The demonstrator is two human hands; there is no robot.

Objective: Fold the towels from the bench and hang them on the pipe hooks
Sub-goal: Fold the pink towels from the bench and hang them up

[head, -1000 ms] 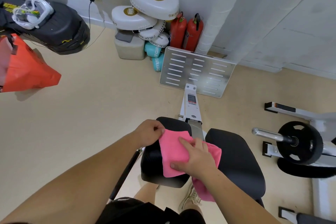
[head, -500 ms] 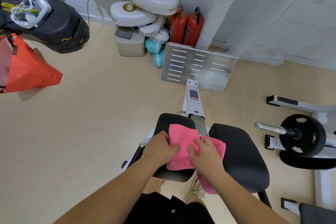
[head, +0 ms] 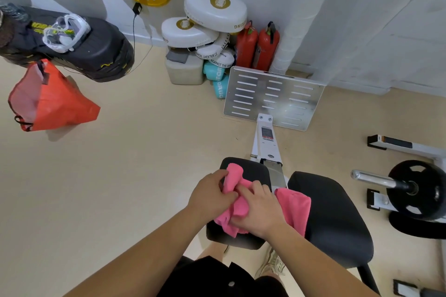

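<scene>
A pink towel (head: pixel 293 207) lies bunched across the two black pads of the bench (head: pixel 335 214), spanning the gap between them. My left hand (head: pixel 212 194) grips the towel's left part, where a fold stands up by the fingers. My right hand (head: pixel 259 210) lies on the towel's middle with its fingers curled into the cloth, touching the left hand. The towel's right part hangs over the larger pad's edge. No pipe hooks are in view.
A slotted metal footplate (head: pixel 272 97) stands ahead on the bench's white beam. White boxing pads (head: pixel 214 13) and two red fire extinguishers (head: pixel 257 48) are stacked by the wall. A barbell with a black plate (head: pixel 415 188) is at right; an orange bag (head: pixel 48 101) hangs at left.
The towel lay flat and folded under my hands; now both hands have closed together on it and the cloth is crumpled, its left edge lifted.
</scene>
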